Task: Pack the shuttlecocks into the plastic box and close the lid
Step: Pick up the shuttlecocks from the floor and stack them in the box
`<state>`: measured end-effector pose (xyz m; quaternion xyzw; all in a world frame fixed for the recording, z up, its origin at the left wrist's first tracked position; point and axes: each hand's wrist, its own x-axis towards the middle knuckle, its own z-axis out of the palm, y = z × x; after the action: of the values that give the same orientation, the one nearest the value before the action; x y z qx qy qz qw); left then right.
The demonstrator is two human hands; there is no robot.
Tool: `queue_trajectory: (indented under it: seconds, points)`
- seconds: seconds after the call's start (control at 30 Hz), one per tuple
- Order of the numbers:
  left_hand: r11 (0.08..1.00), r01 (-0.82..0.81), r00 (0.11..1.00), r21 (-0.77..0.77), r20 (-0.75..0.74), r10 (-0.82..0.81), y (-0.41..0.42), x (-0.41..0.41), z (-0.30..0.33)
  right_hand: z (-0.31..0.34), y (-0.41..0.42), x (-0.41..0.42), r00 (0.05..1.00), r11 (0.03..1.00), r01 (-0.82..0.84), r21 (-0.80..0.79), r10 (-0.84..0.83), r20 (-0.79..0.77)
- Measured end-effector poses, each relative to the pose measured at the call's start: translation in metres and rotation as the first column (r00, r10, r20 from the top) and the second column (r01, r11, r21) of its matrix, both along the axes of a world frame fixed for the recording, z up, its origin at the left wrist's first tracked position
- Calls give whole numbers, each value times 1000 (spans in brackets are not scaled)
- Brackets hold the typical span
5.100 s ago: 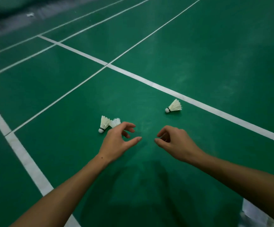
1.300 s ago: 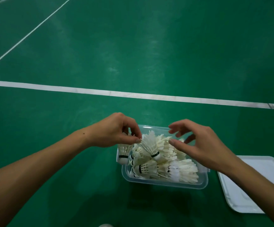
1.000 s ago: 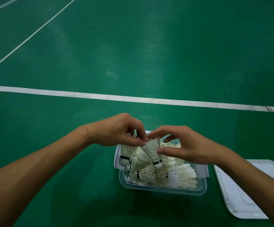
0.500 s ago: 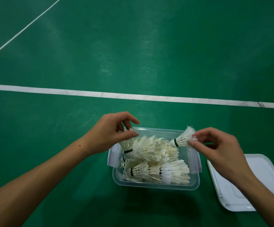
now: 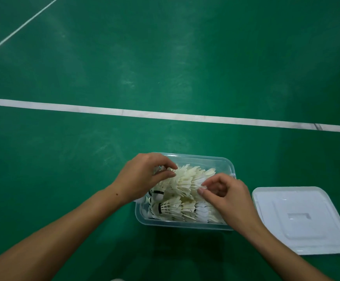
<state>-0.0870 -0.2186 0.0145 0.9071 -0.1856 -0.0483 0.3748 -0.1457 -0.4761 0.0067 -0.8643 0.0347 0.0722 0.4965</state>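
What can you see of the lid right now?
The lid is white, semi-clear plastic, a rounded rectangle with a raised rim and a small rectangular mark near its middle. It lies flat on the green floor, right of the box and apart from it. Neither hand touches it.

Plastic box clear, smooth; shuttlecocks white, feathery; lid glossy white plastic; floor green, slight sheen.

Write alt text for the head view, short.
Two bare hands, left hand and right hand, press white shuttlecocks into a clear plastic box on a green court floor. Its white lid lies to the right.
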Motion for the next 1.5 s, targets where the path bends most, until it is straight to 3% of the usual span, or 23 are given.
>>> queue_trajectory:
  seconds: [0.23,0.43,0.53,0.63,0.73,0.93,1.07,1.17,1.33,1.4,1.5]
  points:
    - [1000,-30,998,3,-51,30,0,-2,-3,-8,7,11,995,999,-34,-2,34,-93]
    - [1000,28,998,-10,-48,-28,9,1,32,21,-24,8,996,998,-45,46,48,-71]
    - [993,112,994,24,-4,-112,7,7,56,46,-37,12,999,999,-36,21,35,41]
    - [966,228,969,121,71,-237,-10,15,70,67,-28,21,971,985,-174,3,171,169]
    - [939,301,937,170,132,-324,-29,22,77,72,-12,29,937,955,-293,-41,296,188]
    - [944,321,921,83,204,-331,-47,28,81,61,-9,37,940,963,-255,-84,268,211]
    - [971,231,940,-54,272,-208,-49,30,77,58,-27,37,950,988,-128,-87,147,276]
    - [988,155,975,14,160,-155,-31,32,59,47,-51,31,965,994,37,-104,-8,261]
    - [967,209,947,144,-275,-164,-2,17,17,24,-61,19,973,967,115,-229,-63,223]
    - [965,211,933,153,-326,-153,2,13,4,14,-55,20,978,958,105,-267,-51,204]
    - [965,191,948,182,-290,-133,2,11,-9,4,-45,26,989,956,60,-287,-19,145]
